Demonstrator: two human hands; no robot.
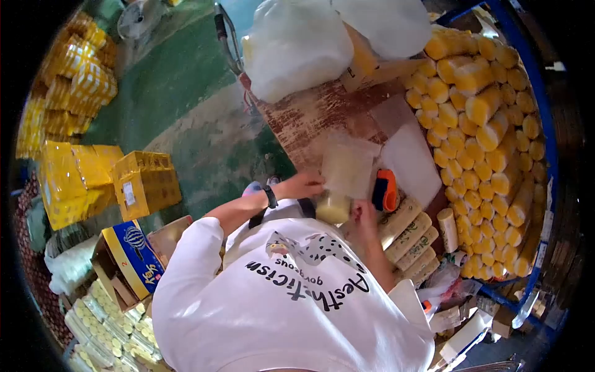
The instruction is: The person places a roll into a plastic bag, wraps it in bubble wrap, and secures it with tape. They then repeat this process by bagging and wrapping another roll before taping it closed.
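In front of my lap is a translucent plastic bag (349, 166), spread over the table edge. A pale yellow bundle (333, 208) sits at its lower end, partly covered by the plastic. My left hand (305, 185), with a black band on the wrist, comes in from the left and pinches the bag's left edge. At the lower right corner of the bag my right hand (364, 216) is closed on the plastic; some fingers are hidden. Close by on the right lies an orange and dark blue tape dispenser (385, 191). Several wrapped rolls with dark writing (412, 239) lie beside my right forearm.
Yellow-ended rolls (477, 149) are piled high at the right within a blue metal frame (548, 186). Large white sacks (297, 49) stand on the far part of the reddish table (297, 127). Yellow-taped boxes (145, 185) and an open carton (133, 257) are at the left.
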